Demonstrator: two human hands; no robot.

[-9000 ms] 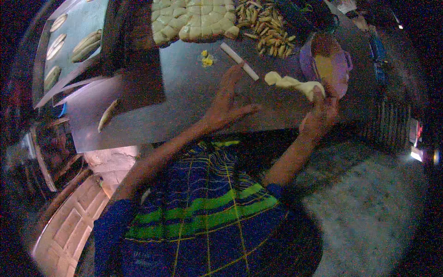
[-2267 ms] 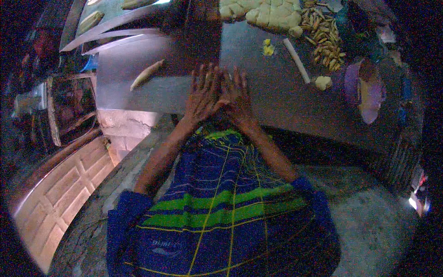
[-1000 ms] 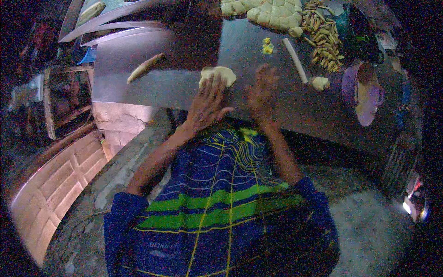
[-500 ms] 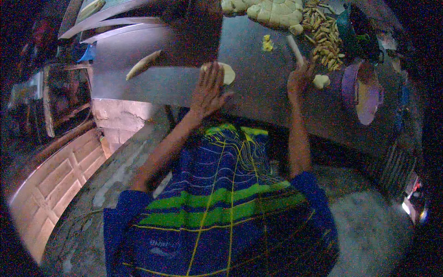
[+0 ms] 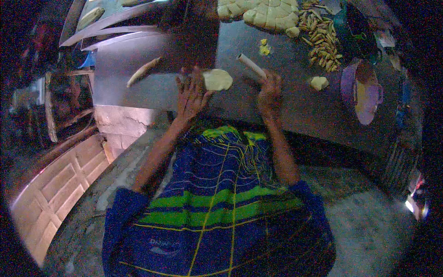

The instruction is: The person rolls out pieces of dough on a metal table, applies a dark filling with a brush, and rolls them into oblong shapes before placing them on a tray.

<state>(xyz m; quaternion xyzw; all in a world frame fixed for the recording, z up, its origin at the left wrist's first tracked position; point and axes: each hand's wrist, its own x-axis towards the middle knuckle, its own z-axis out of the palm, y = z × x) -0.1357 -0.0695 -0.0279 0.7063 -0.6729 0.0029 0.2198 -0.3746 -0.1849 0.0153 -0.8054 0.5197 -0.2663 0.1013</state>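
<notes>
My left hand (image 5: 190, 98) lies with its fingers stretched out at the left edge of a flattened, pale oval of dough (image 5: 218, 80) on the metal table. In my right hand (image 5: 270, 94) is a short pale rolling pin (image 5: 251, 66), gripped near one end. Its free end points up and left, to the right of the dough and apart from it. A small dough lump (image 5: 319, 83) rests right of that hand. Farther back sits a little yellow, soft-looking dab (image 5: 264, 47).
A long tapered piece (image 5: 144, 72) lies at left, below metal trays (image 5: 110, 30). At the back are a scored dough slab (image 5: 270, 15) and many brownish finger-shaped pieces (image 5: 323, 44). A purple mug-like container (image 5: 349, 85) stands at right, beside a dark green container (image 5: 360, 34).
My right hand has swung left with the rolling pin, from beside the small lump toward the flattened dough. My left hand has slid left and uncovered more of the dough.
</notes>
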